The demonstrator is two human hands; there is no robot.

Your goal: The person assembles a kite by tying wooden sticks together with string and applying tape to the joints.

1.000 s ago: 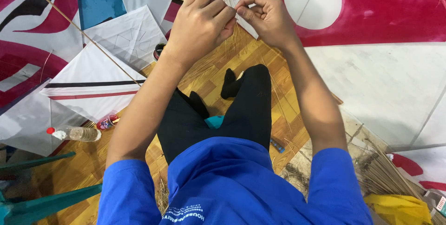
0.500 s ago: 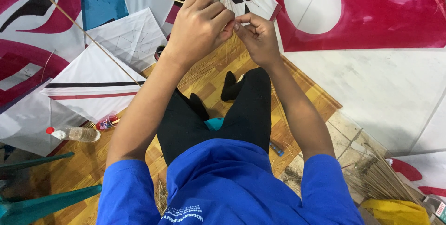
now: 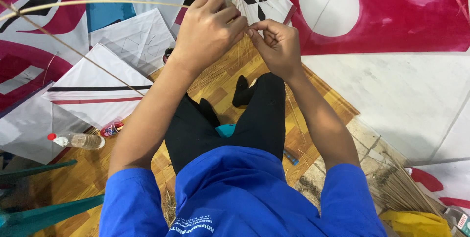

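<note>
My left hand [image 3: 208, 29] is closed on the joint of a thin bamboo kite frame [image 3: 88, 3], whose bent stick arcs away to the left and whose straight stick runs down-left. My right hand [image 3: 274, 44] sits just right of it, fingertips pinched at the same joint; whether thread is between them is too small to tell. Both hands are raised above my black-trousered legs [image 3: 259, 114], which stretch out over the wooden floor [image 3: 215, 85].
Paper kites in white, pink and blue lie all around: a white one with black and red stripes [image 3: 93, 95] at left, a big pink-and-white one [image 3: 372, 17] at upper right. A plastic bottle [image 3: 78, 140] lies at left. Bamboo sticks [image 3: 401, 190] are bundled at lower right.
My right hand has drawn in closer to the left hand and lower, and both hands have shifted slightly down in view.
</note>
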